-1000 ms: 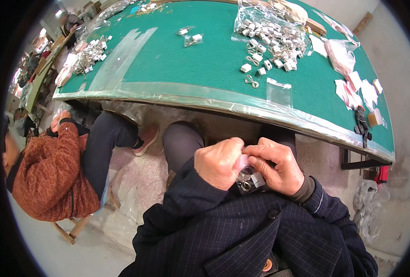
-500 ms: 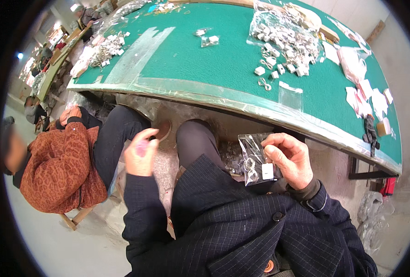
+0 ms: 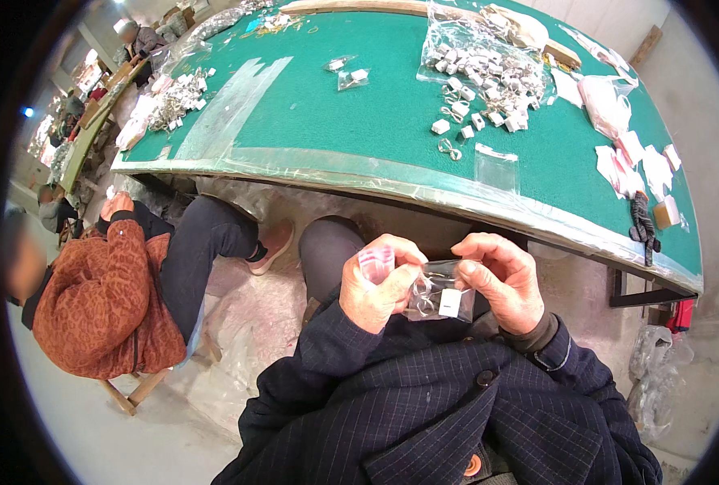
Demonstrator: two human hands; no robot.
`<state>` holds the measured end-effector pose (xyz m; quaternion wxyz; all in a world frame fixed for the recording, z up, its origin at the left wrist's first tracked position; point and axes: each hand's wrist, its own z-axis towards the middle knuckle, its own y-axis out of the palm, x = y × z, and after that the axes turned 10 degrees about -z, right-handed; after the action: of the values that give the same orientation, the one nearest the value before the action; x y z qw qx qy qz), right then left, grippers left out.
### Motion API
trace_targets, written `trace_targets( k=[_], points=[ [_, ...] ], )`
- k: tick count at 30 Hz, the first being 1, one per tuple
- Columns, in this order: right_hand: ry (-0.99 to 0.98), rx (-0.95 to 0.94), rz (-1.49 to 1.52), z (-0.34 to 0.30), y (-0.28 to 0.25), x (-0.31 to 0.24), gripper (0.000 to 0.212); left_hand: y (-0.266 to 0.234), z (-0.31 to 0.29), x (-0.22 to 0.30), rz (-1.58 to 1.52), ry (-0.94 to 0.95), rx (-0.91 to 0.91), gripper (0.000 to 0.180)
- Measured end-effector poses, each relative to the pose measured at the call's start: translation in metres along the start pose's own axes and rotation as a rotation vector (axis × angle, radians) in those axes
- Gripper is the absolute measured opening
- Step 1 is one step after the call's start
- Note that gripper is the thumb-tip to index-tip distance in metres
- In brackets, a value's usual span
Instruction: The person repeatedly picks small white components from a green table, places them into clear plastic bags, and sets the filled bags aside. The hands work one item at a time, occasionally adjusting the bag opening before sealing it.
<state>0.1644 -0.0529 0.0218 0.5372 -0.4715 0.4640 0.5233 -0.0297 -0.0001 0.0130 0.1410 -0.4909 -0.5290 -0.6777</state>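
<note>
A small clear plastic bag is held up over my lap between both hands. Inside it lie a white block, which looks like a charger plug, and a pale looped cord. My left hand pinches the bag's upper left edge between thumb and fingers. Thumb and fingers of my right hand close on its upper right part. A pink-and-white patch shows on my left hand; what it is, I cannot make out.
Ahead stands a green-topped table. A heap of white blocks and cords lies on it, with an empty clear bag, two packed bags and a dark glove. A person in a brown patterned jacket sits left.
My left hand has come in from the left and taken hold of the bag's left side. The bag is now bunched lower between both hands. The seated person's foot shows more.
</note>
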Motion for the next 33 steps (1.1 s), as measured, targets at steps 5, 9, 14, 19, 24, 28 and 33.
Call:
trace_targets(
  k=[5,9,14,19,24,28,33],
  points=[
    [0.023,-0.159,0.065,0.000,-0.012,0.004,0.015,-0.007,0.001,-0.008,-0.055,0.014,-0.089,0.013],
    [0.235,-0.155,0.171,0.001,-0.017,0.004,0.019,-0.007,0.003,-0.005,-0.050,-0.077,-0.086,0.018],
    [0.201,-0.122,0.019,0.010,-0.010,0.006,0.019,-0.006,0.007,0.001,0.196,-0.058,-0.157,0.016],
    [0.272,-0.213,-0.038,0.021,-0.015,0.007,0.019,-0.022,0.014,-0.001,0.264,-0.057,-0.088,0.006],
    [0.214,0.065,0.013,0.037,-0.018,0.007,0.019,-0.030,0.076,0.031,0.342,0.131,0.158,0.009],
    [0.223,-0.019,-0.037,0.036,-0.018,-0.018,0.019,-0.048,0.143,0.060,0.050,0.294,0.370,0.033],
    [0.021,-0.445,0.011,0.025,-0.020,-0.077,0.037,-0.054,0.120,0.024,0.064,0.144,0.137,0.032]
  ],
)
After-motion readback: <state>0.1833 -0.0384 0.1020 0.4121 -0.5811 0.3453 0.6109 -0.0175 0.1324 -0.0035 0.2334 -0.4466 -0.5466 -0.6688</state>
